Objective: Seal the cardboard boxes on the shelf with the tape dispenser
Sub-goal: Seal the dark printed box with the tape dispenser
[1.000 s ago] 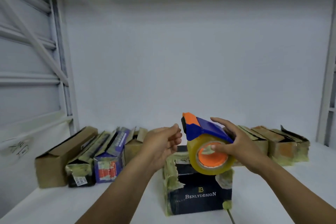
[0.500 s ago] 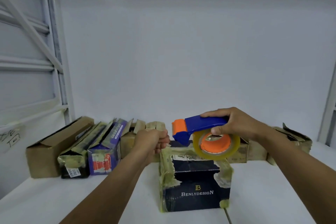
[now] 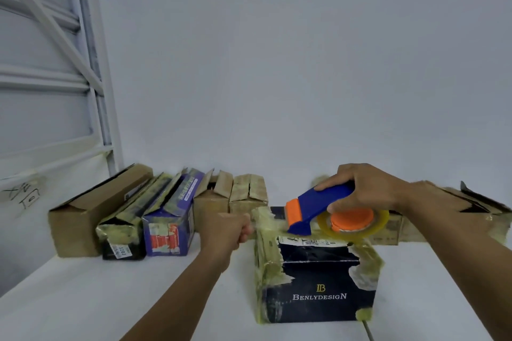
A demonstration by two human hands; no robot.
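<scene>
Right grip [image 3: 371,191] clamps tape dispenser [image 3: 318,206] atop dark box [image 3: 318,279]; left grip [image 3: 227,230] curled, hold unclear

One wide-angle camera, worn on the head, looked forward and slightly down over the shelf [image 3: 83,299] toward its back edge, close in.

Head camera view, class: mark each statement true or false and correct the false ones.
1. The right hand grips the tape dispenser by its blue handle. True.
2. The tape dispenser is held high above every box. False: its front end is down at the dark box's top.
3. The left hand lies flat and open. False: its fingers are curled, beside the dark box's top left edge.
4. The dark box stands in front of the row of boxes. True.
</scene>
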